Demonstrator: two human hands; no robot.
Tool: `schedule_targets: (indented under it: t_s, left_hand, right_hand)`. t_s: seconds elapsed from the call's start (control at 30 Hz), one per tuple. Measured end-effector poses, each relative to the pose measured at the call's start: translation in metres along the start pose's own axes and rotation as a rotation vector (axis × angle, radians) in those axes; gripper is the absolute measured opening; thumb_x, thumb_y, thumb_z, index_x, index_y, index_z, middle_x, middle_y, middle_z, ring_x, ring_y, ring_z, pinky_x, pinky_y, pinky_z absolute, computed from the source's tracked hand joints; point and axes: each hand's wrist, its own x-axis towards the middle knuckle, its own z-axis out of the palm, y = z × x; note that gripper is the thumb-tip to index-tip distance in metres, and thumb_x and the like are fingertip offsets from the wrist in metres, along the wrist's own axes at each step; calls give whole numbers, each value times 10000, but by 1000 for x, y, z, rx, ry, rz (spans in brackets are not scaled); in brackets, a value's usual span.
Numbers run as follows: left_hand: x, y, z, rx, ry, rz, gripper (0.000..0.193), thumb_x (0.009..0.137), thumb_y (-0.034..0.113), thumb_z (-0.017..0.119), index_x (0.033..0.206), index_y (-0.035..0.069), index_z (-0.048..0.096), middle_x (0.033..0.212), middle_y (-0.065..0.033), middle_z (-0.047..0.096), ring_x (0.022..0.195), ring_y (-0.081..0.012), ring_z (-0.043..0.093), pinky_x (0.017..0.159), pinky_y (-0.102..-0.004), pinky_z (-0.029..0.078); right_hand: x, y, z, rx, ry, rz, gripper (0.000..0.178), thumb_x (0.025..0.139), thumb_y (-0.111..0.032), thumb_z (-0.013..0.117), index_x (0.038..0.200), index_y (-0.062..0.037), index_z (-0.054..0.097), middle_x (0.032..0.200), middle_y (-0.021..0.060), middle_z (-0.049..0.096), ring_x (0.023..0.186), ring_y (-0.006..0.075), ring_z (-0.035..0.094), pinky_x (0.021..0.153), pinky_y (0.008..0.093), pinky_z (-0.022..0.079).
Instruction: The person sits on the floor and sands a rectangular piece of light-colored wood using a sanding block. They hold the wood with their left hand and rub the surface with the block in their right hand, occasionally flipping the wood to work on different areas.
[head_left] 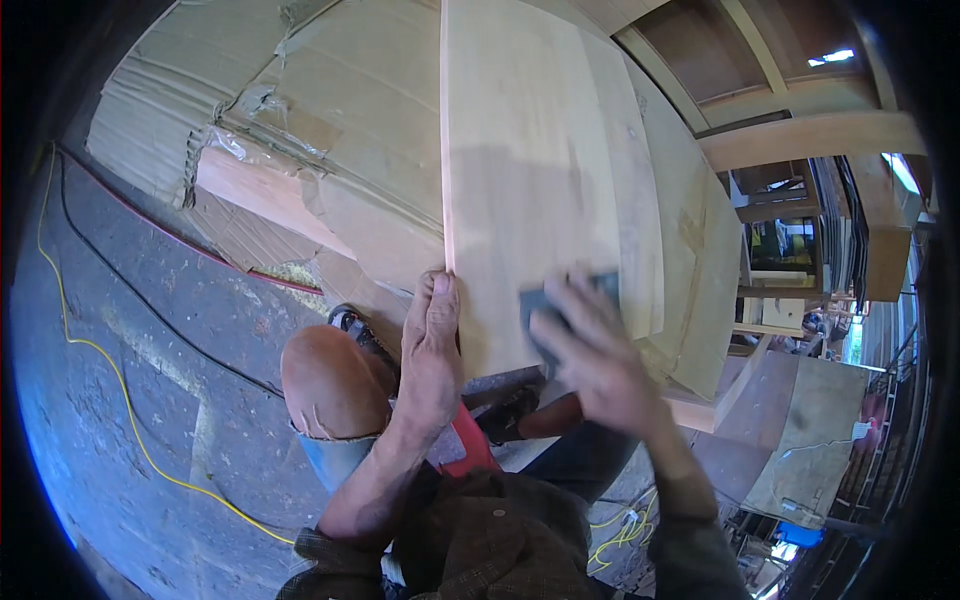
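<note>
A pale wooden board (pixel 540 120) lies flat in front of me, its long left edge running away from my body. My left hand (pixel 433 335) is closed on the near end of that edge, fingers pressed together against the wood. My right hand (pixel 600 355), slightly blurred, rests on the board's near right part. Under its fingers is a dark grey-green sheet of sandpaper (pixel 535 312), pressed flat on the board. The face of the sheet against the wood is hidden. A shadow falls across the middle of the board.
Brown cardboard (pixel 370 130) spreads beneath and left of the board. A yellow cable (pixel 110 370) and a dark hose (pixel 150 305) cross the concrete floor at left. Wooden frames (pixel 800 130) stand at the far right. Below them is a worn panel (pixel 815 430).
</note>
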Motion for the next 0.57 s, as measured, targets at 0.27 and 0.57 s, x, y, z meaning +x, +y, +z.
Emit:
schedule_targets:
  t_s: [0.27,0.57]
  left_hand:
    - [-10,20,15,298,0,81,394,1050,323,273,932,2,468,768,-8,366,718,-99,315,658,-255,329]
    - [-6,-11,-2,427,43,239,317,1034,295,350,1032,-3,456,871,-79,424,804,-173,400,731,-310,355]
  right_hand:
    - [240,163,-43,46,311,42,486,978,-380,459,1388,-119,461,1467,114,395,1379,300,322,1148,382,196]
    - [211,157,-22,-79,434,114,405,964,-298,460,1299,-89,549,1387,166,476,1330,316,388,1123,381,267]
